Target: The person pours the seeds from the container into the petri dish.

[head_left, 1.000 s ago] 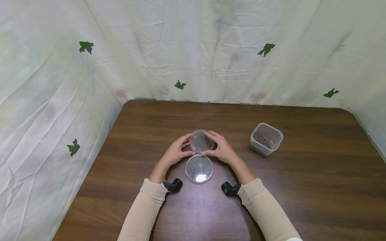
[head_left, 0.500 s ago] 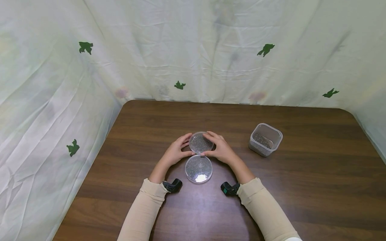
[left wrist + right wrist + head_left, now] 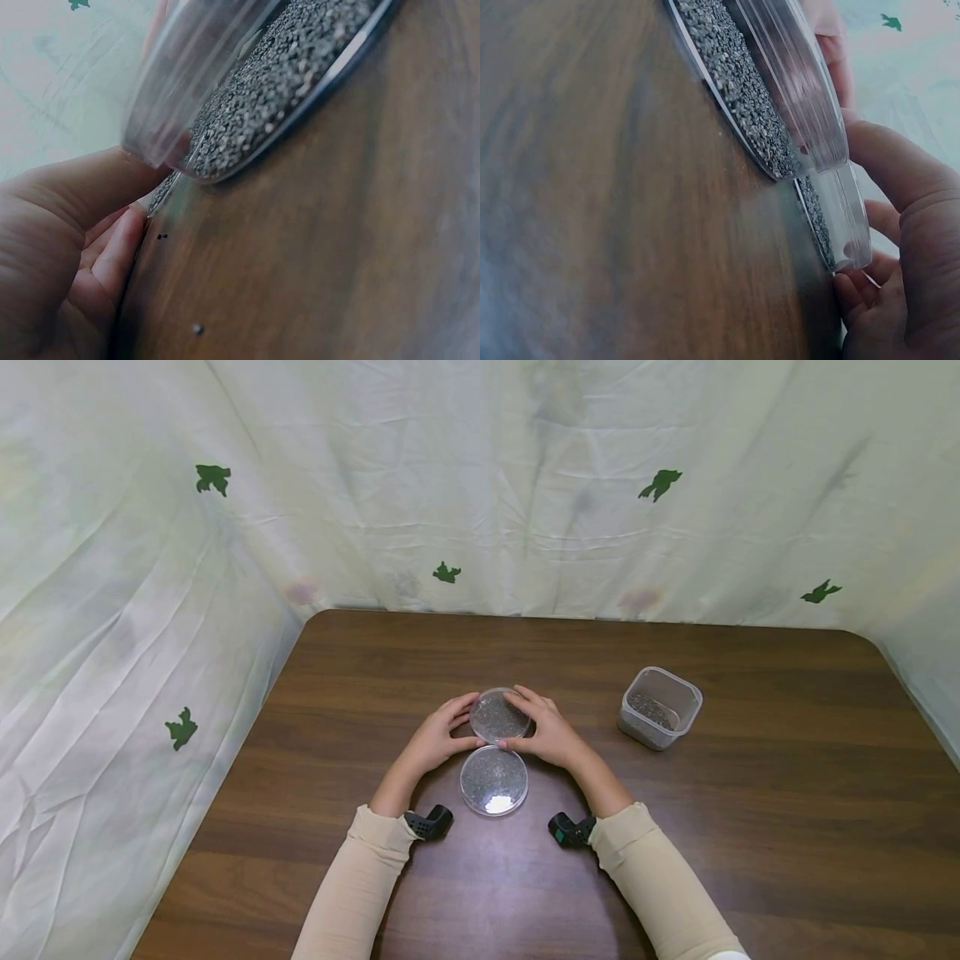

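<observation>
We are holding a round clear dish (image 3: 500,717) of dark grains.
Our left hand (image 3: 437,742) and right hand (image 3: 550,732) are curling their fingers around its rim, wrists lying low on the table (image 3: 750,827), a second dish (image 3: 494,781) just beside.

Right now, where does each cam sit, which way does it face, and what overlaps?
Head: high, facing forward and down at the table; both forearms, left hand, right hand gripping the far dish.
Left wrist: low over the wood, looking along the near dish; thumb shows.
Right wrist: low, mirrored; fingers show.
Shared: both seed-filled dishes appear in all three.
</observation>
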Action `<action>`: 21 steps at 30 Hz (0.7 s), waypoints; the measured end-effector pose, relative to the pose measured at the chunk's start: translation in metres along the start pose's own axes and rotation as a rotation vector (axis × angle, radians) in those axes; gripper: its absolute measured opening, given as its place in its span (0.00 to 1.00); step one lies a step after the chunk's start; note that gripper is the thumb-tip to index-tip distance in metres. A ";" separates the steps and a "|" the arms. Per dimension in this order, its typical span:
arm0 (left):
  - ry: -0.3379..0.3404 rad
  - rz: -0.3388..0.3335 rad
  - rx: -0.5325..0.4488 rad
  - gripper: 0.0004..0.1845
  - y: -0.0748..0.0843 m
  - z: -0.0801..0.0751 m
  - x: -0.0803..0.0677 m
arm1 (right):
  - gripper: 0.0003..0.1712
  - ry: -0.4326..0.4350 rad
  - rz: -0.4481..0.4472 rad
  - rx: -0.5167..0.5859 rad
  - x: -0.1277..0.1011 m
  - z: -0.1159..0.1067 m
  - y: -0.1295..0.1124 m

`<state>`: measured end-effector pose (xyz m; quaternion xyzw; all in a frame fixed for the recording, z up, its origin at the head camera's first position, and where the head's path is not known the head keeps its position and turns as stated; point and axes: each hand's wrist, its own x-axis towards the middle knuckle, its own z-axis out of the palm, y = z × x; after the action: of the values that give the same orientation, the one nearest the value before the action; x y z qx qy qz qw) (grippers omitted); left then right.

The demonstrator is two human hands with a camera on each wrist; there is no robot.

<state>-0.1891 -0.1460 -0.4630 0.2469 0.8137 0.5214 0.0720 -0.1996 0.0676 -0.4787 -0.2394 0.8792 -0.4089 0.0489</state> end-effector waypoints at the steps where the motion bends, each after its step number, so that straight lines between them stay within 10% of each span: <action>1: -0.004 0.006 0.007 0.35 -0.004 0.000 0.001 | 0.44 -0.002 0.001 0.003 0.000 0.000 0.000; 21: -0.009 -0.070 0.067 0.36 -0.001 -0.006 0.001 | 0.36 0.071 0.005 0.053 -0.008 -0.022 -0.012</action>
<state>-0.1925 -0.1506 -0.4608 0.2230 0.8386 0.4897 0.0854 -0.1945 0.0799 -0.4562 -0.2214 0.8698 -0.4401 0.0252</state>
